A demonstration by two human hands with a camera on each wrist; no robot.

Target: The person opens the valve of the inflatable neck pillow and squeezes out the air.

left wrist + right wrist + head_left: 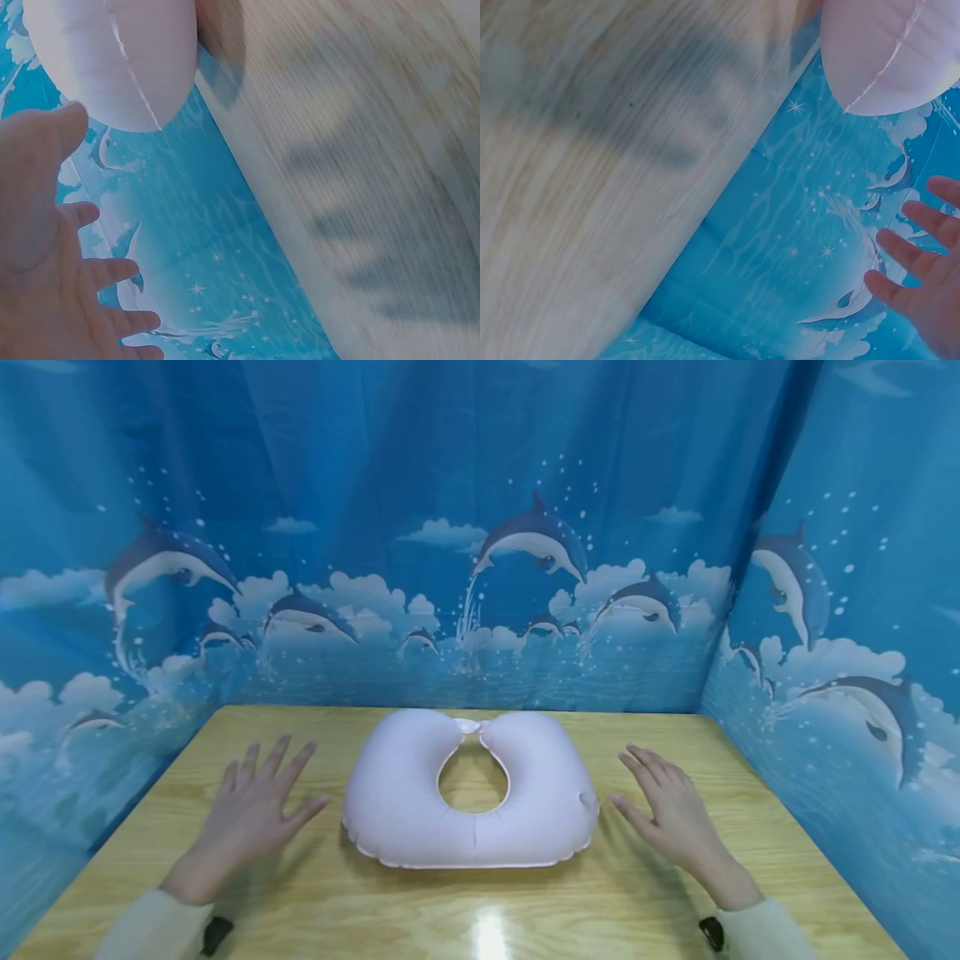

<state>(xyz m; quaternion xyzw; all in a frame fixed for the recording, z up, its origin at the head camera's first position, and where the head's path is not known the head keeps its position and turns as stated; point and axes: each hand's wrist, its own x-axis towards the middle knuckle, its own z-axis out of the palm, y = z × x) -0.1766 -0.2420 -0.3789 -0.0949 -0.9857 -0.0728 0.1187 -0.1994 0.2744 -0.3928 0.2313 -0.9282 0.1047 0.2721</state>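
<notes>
A pale pink inflatable neck pillow (405, 802) lies on the table, puffed up, its gap facing the far side. A small whitish tab (467, 726) shows at that gap, and a round valve (583, 799) sits on its right side. My left hand (251, 810) hovers to the left of the pillow, fingers spread and apart from it. On the other side, my right hand (671, 814) is held over the table with fingers extended, also not touching the pillow. Each wrist view shows a rounded, seamed end of the pillow (112, 60) beyond the fingers.
The wood-grain table (420, 910) reaches back to a blue curtain (420, 460) printed with dolphins and clouds. More of this curtain (862, 610) hangs along the right side and the left. A bright light reflection lies on the table's near part.
</notes>
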